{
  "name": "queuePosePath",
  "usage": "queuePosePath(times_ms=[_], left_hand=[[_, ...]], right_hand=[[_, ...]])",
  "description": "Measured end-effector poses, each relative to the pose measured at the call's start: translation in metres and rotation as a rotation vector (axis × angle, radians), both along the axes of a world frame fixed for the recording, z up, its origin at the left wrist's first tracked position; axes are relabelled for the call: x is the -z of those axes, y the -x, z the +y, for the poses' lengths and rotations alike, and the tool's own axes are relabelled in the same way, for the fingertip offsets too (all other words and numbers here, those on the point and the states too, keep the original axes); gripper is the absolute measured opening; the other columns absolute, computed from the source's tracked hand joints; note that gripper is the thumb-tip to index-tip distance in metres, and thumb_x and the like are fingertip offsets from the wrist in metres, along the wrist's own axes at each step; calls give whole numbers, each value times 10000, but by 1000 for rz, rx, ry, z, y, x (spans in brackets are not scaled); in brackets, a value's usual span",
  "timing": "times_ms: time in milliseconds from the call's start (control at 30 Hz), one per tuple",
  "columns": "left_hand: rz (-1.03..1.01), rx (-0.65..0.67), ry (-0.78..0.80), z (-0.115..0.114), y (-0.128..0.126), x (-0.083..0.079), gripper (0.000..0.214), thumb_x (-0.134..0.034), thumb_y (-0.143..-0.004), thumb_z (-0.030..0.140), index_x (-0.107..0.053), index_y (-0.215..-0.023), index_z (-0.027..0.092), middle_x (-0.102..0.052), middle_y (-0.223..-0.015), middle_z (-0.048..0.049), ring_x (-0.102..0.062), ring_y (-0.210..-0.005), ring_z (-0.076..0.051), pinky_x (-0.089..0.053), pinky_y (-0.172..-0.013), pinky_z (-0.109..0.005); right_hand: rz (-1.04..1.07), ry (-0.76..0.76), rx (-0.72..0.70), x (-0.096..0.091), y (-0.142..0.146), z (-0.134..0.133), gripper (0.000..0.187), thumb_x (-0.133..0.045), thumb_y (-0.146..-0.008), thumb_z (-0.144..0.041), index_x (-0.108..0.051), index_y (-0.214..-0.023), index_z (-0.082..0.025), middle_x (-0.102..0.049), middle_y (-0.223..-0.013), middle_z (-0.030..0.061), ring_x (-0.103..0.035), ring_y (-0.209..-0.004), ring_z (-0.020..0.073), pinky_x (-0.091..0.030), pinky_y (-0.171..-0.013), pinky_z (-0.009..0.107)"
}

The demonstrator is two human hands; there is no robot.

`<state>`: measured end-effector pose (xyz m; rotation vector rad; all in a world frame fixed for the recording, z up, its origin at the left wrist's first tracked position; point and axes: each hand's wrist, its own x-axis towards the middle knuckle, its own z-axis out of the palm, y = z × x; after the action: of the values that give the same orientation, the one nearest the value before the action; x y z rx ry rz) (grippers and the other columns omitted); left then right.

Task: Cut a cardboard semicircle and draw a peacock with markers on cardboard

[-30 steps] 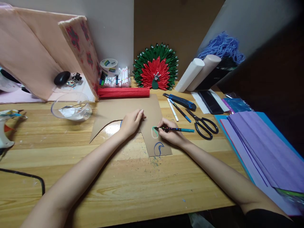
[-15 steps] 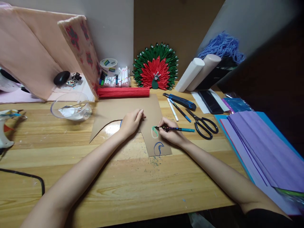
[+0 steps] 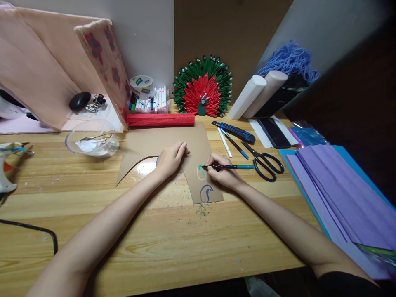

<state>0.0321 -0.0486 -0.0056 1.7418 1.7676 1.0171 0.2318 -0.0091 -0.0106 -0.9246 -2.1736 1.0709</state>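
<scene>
My right hand grips a teal marker, its tip on a green and white leaf shape drawn on a brown cardboard sheet. Below it on the same strip sits a blue outline. My left hand presses down on the cardboard with curled fingers, just left of the drawing, holding nothing else.
Black scissors, a blue utility knife and two pens lie right of the cardboard. Purple paper sheets fill the right side. A red crepe roll, a paper peacock, markers, a glass bowl and a glue gun stand behind and left.
The marker's rear end has swung slightly as my right hand colours the leaf shape. My left hand has stayed in place.
</scene>
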Motion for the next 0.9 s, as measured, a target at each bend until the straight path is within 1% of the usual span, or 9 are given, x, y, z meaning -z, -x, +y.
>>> queuePosePath(times_ms=[567, 900], left_hand=[[9, 4, -9, 0, 0, 0, 416, -242, -921, 403, -585, -802, 201, -661, -829, -25, -598, -804, -162, -438, -765, -290], [6, 12, -5, 0, 0, 0, 414, -238, -920, 403, -581, -800, 204, -660, -831, -29, -598, -813, -165, -438, -767, -291]], right_hand=[[-8, 13, 24, 3, -2, 1, 97, -497, -692, -137, -428, -668, -200, -476, -612, -27, -417, -542, 116, -284, -498, 241], [9, 7, 20, 1, -1, 1, 125, -483, -685, -114, -405, -643, -202, -441, -590, -32, -395, -533, 113, -277, -494, 239]])
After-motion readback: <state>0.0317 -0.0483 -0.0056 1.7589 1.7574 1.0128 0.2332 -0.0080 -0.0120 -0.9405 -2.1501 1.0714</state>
